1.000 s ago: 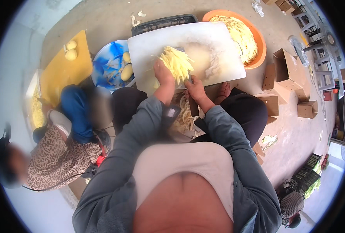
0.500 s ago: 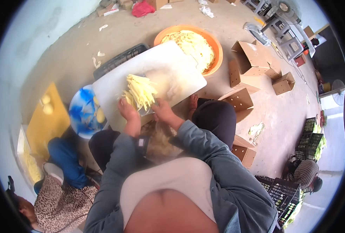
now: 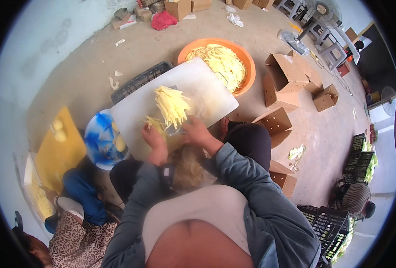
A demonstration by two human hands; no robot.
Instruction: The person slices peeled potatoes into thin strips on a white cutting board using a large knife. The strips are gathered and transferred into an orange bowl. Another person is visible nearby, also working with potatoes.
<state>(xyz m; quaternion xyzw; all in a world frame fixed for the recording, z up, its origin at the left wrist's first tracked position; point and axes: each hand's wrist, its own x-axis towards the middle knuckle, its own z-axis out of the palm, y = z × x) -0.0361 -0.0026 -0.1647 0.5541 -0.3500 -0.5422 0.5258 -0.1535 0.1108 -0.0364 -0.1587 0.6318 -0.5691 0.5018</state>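
The strips (image 3: 173,106) sit heaped mid-board, apparently on a flat blade (image 3: 173,131) that keeps them in 1 bundle. The right hand (image 3: 199,131) seems closed on the blade's near end. The left hand (image 3: 153,138), fingers half-curled, meets loose strips by the near edge, perhaps gathering them; I cannot tell if it pinches any. The white board (image 3: 131,117) has a crate (image 3: 142,81) along its far edge, a strip-filled tub (image 3: 252,73) at its far right corner, a basin (image 3: 95,142) by its left edge and boxes (image 3: 291,73) on the floor at right.
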